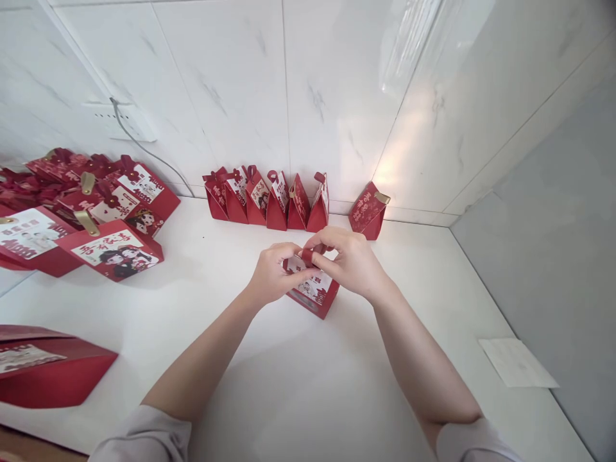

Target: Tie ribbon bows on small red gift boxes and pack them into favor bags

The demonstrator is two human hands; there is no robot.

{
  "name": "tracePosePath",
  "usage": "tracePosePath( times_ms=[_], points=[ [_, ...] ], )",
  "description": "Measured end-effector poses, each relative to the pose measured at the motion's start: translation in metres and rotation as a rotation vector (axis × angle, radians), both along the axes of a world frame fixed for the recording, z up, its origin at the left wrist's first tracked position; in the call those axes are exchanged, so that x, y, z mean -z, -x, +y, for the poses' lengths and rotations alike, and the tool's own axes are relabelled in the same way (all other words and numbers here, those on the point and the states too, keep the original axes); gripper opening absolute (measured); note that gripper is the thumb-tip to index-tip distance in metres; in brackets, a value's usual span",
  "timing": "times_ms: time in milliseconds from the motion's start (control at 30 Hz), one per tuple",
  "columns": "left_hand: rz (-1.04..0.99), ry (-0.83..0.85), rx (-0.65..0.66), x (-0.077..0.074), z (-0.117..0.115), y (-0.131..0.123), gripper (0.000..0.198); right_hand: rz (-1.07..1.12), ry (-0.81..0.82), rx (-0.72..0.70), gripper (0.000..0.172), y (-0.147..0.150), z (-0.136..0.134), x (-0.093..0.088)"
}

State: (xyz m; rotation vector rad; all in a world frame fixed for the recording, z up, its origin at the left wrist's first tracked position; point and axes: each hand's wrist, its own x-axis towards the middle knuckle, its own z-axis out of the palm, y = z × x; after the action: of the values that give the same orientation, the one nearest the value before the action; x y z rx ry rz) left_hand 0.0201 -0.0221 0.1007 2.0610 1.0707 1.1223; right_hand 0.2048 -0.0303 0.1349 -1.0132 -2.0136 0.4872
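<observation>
A small red gift box (315, 290) with a white printed panel stands tilted on the white table, between my hands. My left hand (279, 273) is closed on the top of this box, thumb across its printed face. With the thumb and fingers of my right hand (349, 260) I pinch a dark red ribbon (307, 255) at the box's top. My fingers hide part of the ribbon and the box's upper edge.
Several finished-looking red boxes (276, 215) stand in a row by the tiled wall, one more box (368, 212) apart to the right. Many red boxes (113, 250) are heaped at left. A larger red box (72, 375) lies nearer. White paper (517, 362) lies at right; a cable (149, 153) hangs from the socket.
</observation>
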Motion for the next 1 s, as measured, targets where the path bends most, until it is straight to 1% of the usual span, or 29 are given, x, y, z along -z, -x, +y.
tracePosePath(
  times_ms=[100, 233, 300, 367, 433, 500, 567, 600, 667, 833, 933, 1000],
  points=[
    [0.003, 0.034, 0.009, 0.004, 0.001, -0.001, 0.024, -0.047, 0.006, 0.037, 0.018, -0.002, -0.002, 0.0],
    [-0.05, 0.089, 0.037, 0.008, 0.005, 0.001, 0.024, -0.034, 0.058, 0.074, 0.019, -0.001, 0.001, 0.005],
    [-0.051, 0.126, 0.054, 0.007, 0.007, 0.003, 0.024, -0.013, 0.084, 0.082, 0.017, 0.0, 0.003, 0.008],
    [-0.003, 0.157, 0.088, 0.004, 0.007, 0.006, 0.025, 0.003, 0.118, 0.08, 0.016, -0.002, 0.005, 0.009],
    [0.075, 0.174, 0.115, -0.002, 0.007, 0.01, 0.027, 0.005, 0.17, 0.02, 0.015, -0.007, 0.006, 0.006],
    [0.121, 0.18, 0.117, -0.007, 0.006, 0.013, 0.026, -0.01, 0.225, -0.09, 0.015, -0.016, 0.005, 0.001],
    [0.12, 0.177, 0.107, -0.012, 0.004, 0.015, 0.023, -0.035, 0.259, -0.167, 0.02, -0.025, 0.003, -0.004],
    [0.12, 0.172, 0.1, -0.014, 0.003, 0.016, 0.023, -0.05, 0.263, -0.175, 0.023, -0.029, 0.002, -0.006],
    [0.149, 0.151, 0.09, -0.016, 0.001, 0.016, 0.022, -0.096, 0.251, -0.149, 0.024, -0.032, 0.0, -0.008],
    [0.278, 0.026, 0.075, -0.017, 0.0, 0.018, 0.021, -0.266, 0.165, -0.096, 0.006, -0.018, -0.003, -0.001],
    [0.306, -0.021, 0.069, -0.015, 0.001, 0.02, 0.021, -0.329, 0.077, -0.057, 0.005, -0.01, -0.004, 0.002],
    [0.319, -0.04, 0.065, -0.013, 0.001, 0.02, 0.021, -0.372, 0.014, -0.041, 0.007, -0.008, -0.004, 0.002]
  ],
)
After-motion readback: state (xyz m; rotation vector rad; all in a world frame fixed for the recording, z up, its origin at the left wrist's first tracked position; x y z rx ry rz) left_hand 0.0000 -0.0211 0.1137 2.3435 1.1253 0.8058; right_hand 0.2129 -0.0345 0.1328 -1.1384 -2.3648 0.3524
